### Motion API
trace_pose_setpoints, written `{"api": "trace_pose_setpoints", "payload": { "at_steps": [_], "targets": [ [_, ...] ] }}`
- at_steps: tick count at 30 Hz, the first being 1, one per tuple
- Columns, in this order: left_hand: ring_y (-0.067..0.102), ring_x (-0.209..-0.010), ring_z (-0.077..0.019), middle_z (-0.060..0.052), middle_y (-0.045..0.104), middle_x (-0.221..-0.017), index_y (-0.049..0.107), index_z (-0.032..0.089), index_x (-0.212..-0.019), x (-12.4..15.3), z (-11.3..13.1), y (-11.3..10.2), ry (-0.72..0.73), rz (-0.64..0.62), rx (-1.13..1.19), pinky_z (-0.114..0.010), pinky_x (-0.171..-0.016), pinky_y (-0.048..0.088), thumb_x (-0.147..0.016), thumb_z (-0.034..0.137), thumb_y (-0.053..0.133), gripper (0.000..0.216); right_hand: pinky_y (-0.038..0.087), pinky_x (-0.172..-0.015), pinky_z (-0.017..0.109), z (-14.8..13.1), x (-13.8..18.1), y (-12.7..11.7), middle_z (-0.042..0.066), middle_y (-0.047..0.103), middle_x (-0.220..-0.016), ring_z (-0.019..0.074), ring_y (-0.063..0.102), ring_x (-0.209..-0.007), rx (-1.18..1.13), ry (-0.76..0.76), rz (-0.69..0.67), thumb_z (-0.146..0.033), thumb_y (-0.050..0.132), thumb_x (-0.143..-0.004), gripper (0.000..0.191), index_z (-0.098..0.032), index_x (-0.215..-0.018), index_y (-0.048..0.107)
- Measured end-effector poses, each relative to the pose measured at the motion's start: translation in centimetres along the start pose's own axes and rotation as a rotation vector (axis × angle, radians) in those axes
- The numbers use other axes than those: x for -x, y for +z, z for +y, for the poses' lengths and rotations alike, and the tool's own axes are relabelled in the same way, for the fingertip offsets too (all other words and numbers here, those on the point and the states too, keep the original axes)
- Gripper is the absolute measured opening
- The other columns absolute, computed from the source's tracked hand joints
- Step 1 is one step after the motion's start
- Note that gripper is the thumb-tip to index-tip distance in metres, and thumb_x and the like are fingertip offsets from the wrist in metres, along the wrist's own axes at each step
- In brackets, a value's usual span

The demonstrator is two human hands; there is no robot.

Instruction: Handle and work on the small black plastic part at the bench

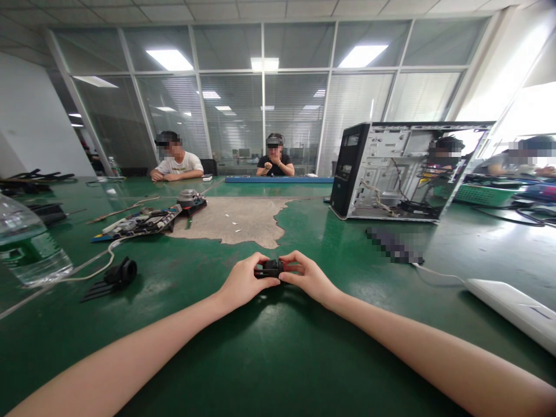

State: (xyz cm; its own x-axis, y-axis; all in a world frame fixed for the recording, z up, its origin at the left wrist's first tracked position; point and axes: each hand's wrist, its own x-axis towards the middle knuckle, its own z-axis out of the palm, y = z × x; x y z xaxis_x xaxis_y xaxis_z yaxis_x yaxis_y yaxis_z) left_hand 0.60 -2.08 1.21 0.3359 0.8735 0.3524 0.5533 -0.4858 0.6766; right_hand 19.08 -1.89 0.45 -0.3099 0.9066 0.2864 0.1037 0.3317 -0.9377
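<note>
Between my two hands, just above the green table, is a small black cylindrical part (271,268); its exact kind I cannot make out. My left hand (245,278) pinches its left side between thumb and fingers. On the other end, the thumb and fingertips of my right hand (309,277) close around its edge. Part of the piece is hidden behind the fingers. A black plastic piece with a round collar and flat slats (116,277) lies to the left of my left forearm.
An open computer case (391,174) stands at the right. A circuit board (139,223) and a fan-like cooler (191,198) lie left of centre. A water bottle (32,249) is at far left, a white power bank (512,307) with cable at right. Several people sit around the table.
</note>
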Motion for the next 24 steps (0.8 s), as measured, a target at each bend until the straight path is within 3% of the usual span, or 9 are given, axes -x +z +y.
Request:
{"api": "trace_pose_setpoints", "payload": {
  "at_steps": [8,15,24],
  "targets": [
    [0.063,-0.082,-0.0191,-0.002,0.066,-0.094,0.055,0.022,-0.102,-0.03,-0.33,0.66,-0.045,0.016,0.109,-0.029,-0.075,0.048,-0.062,0.032,0.071,0.044,0.046,-0.083,0.038,0.25,0.05,-0.19,0.002,0.061,-0.088,0.0186,0.061,-0.087,-0.059,0.002,-0.010,-0.029,0.066,-0.068,0.022,-0.019,-0.080,0.050],
    [0.062,-0.083,-0.0198,-0.002,0.066,-0.095,0.057,0.022,-0.104,-0.21,-0.05,0.48,-0.037,0.019,0.059,-0.030,-0.077,0.046,-0.061,0.031,0.072,0.047,0.046,-0.084,0.038,0.53,0.15,-0.24,0.003,0.058,-0.092,0.0185,0.060,-0.087,0.010,0.013,0.013,-0.024,0.067,-0.066,0.028,-0.018,-0.088,0.050],
    [0.061,-0.075,-0.0177,-0.001,0.064,-0.087,0.052,0.020,-0.095,-0.10,0.24,0.55,-0.048,0.061,0.060,-0.028,-0.069,0.047,-0.060,0.032,0.072,0.042,0.045,-0.088,0.038,-0.12,0.48,-0.15,0.005,0.059,-0.100,0.0210,0.057,-0.099,-0.048,-0.045,-0.048,-0.021,0.066,-0.067,0.026,-0.018,-0.089,0.052]
  ]
}}
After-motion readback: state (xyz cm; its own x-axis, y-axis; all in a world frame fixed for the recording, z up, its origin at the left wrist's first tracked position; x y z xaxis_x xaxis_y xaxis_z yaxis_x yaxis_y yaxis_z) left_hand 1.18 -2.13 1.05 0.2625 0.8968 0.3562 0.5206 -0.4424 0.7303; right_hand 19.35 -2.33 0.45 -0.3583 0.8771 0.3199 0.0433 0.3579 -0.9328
